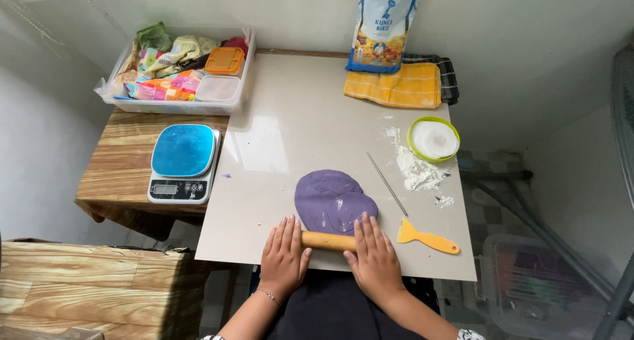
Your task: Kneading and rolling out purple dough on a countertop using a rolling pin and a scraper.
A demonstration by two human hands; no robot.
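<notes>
Head view: both hands (284, 257) (375, 257) flat on rolling pin (328, 240); dough (333, 200) near board edge (330, 269).

Under your palms the rolling pin (328, 240) looks like smooth, matt wood. The purple dough (332, 198) is soft and matt (a little floury). The board (290, 129) is glossy, the scraper (426, 237) is yellow plastic, and the thin rod (387, 183) looks like metal.

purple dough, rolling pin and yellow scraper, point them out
purple dough (330, 196), head view, middle of the flattened sheet
rolling pin (328, 240), head view, bare wood between the hands
yellow scraper (428, 238), head view, blade-handle junction
</notes>
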